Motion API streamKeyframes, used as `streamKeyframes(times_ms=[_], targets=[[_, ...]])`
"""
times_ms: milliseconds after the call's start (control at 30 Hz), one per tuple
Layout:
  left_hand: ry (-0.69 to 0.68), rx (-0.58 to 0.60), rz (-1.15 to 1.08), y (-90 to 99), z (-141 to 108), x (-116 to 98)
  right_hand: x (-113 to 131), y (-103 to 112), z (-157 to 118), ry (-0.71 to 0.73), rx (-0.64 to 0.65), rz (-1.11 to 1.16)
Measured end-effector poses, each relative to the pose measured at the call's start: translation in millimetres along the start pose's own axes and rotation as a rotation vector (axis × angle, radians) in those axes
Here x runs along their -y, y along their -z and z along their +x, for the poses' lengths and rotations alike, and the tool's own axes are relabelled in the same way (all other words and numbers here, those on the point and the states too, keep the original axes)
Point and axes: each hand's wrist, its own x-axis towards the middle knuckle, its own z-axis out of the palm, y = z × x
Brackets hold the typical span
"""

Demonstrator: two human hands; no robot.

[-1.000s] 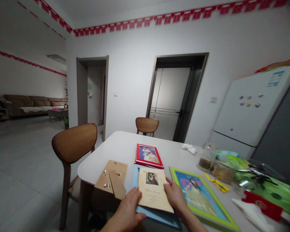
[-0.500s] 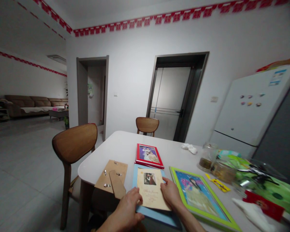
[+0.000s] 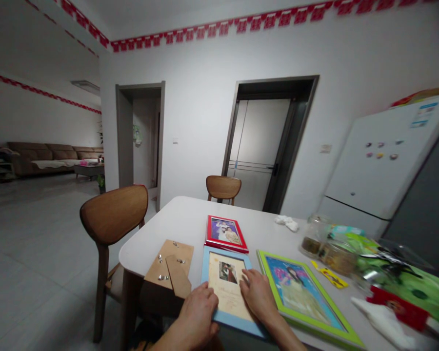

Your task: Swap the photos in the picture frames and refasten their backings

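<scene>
A light-blue photo frame [image 3: 237, 322] lies at the table's near edge, with a cream printed sheet [image 3: 224, 292] inside its border. The sheet bears a small photo of people at its top. My left hand [image 3: 199, 312] is closed on the frame's lower left side, its fingertips over the border. Across the right border, my right hand [image 3: 259, 298] rests with its fingers apart on the sheet's right part. To the left lies a brown backing board [image 3: 155, 265] with metal clips and a stand flap [image 3: 178, 276].
A red photo frame [image 3: 227, 234] touches the blue one's far end. On the right lies a green photo frame [image 3: 303, 292]. Glass jars [image 3: 312, 239], a yellow packet [image 3: 329, 276], tissues [image 3: 287, 223] and green bags [image 3: 417, 287] sit farther right. Wooden chairs [image 3: 117, 214] flank the table [image 3: 185, 214].
The cream sheet was lying over the blue frame, held at both sides; now it sits within the border. My right hand has shifted from the sheet's edge onto its surface.
</scene>
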Motion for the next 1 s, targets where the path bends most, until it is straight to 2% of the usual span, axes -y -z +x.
streamKeyframes(times_ms=[100, 167, 300, 400, 467, 567, 667, 800, 900, 1000], targets=[[0.01, 0.035, -0.034, 7.5, -13, 11, 17, 6, -5, 0.004, 0.012, 0.039], [0.045, -0.008, -0.022, 16.8, -24, 31, 38, 10, -7, 0.051, 0.038, 0.101], [0.33, -0.219, 0.126, 35.9, -38, 87, 97, 11, -10, 0.242, 0.112, 0.243], [0.44, -0.238, 0.195, 41.3, -39, 120, 140, 2, -9, 0.297, 0.16, 0.239], [0.431, -0.239, 0.21, 41.0, -39, 132, 159, -9, -8, 0.281, 0.171, 0.187], [0.426, -0.265, 0.181, 42.1, -39, 134, 171, -20, -4, 0.232, 0.159, 0.233], [0.375, -0.284, 0.109, 49.9, -39, 121, 162, -14, -2, 0.201, 0.114, 0.416], [0.184, -0.304, 0.06, 59.1, -32, 81, 122, 18, -8, 0.224, 0.073, 0.538], [0.039, -0.257, 0.014, 51.1, -20, 44, 76, 39, -19, 0.211, 0.086, 0.578], [-0.036, -0.178, 0.0, 30.9, -7, 15, 32, 48, -32, 0.162, 0.116, 0.57]])
